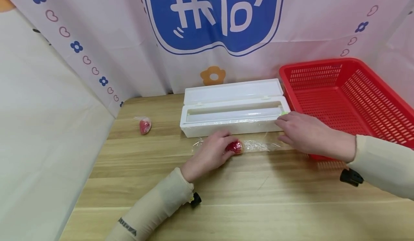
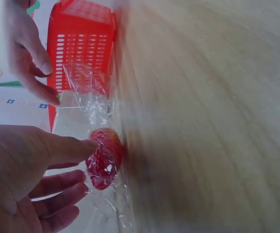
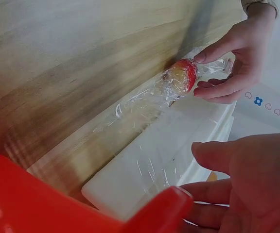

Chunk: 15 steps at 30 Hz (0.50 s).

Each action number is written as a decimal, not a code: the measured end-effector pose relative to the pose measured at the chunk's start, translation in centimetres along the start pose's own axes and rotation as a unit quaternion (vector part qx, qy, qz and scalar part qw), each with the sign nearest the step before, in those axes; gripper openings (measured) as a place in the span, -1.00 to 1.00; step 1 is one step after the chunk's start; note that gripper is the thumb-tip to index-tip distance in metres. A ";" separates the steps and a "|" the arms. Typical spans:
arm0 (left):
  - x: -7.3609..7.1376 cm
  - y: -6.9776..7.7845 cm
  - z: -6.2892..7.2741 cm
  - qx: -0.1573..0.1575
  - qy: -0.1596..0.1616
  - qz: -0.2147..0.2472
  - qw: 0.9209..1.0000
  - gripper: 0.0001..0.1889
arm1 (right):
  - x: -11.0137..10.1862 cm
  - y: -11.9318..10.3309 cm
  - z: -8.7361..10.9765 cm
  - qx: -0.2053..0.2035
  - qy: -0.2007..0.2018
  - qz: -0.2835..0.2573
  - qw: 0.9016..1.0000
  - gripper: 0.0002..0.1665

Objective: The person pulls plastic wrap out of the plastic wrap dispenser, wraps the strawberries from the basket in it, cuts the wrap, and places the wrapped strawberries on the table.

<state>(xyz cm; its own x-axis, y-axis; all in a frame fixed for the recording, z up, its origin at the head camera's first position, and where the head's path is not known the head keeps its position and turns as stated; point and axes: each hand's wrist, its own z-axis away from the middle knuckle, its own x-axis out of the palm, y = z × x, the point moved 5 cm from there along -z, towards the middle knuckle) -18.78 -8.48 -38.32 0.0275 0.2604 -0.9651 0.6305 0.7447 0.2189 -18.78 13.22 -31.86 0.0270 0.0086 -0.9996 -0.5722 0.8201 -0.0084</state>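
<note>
A red fruit point(image 1: 234, 146) with a yellowish end lies on the table, wrapped in clear plastic film point(image 1: 258, 145) that trails out on both sides. My left hand point(image 1: 211, 154) pinches this fruit, its thumb on the skin in the left wrist view. Just behind stands a white cling film box point(image 1: 223, 127), lid raised, with a roll point(image 1: 236, 115) inside. My right hand point(image 1: 302, 131) hovers at the box's right end beside a small green piece point(image 1: 284, 113). Its thumb and fingers stand apart in the right wrist view point(image 3: 256, 179), holding nothing visible.
A red slotted basket point(image 1: 323, 100) stands right of the box, close under my right forearm. Another wrapped red fruit point(image 1: 145, 126) lies at the table's left. A printed white cloth point(image 1: 129, 36) hangs behind the table point(image 1: 226, 205).
</note>
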 end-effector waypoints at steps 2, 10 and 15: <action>-0.4 0.3 -0.3 0.010 0.013 0.002 1.000 -0.71 | 0.1 0.1 0.0 0.003 -0.001 0.000 1.000 -0.42; -3.4 2.7 -4.2 0.062 0.032 0.009 0.998 -0.72 | 0.3 0.2 -0.3 -0.008 0.011 -0.001 1.000 -0.43; -4.8 4.0 -8.6 0.069 -0.005 0.017 0.997 -0.71 | 0.4 0.3 -0.4 -0.011 0.020 0.003 1.000 -0.49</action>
<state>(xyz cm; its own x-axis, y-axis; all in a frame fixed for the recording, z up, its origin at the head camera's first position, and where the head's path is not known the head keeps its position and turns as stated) -23.05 -1.48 -31.56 0.0581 0.2776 -0.9589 0.7303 0.6431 0.2305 -19.28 13.21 -32.28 -0.0090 -0.0096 -0.9999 -0.5907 0.8069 -0.0024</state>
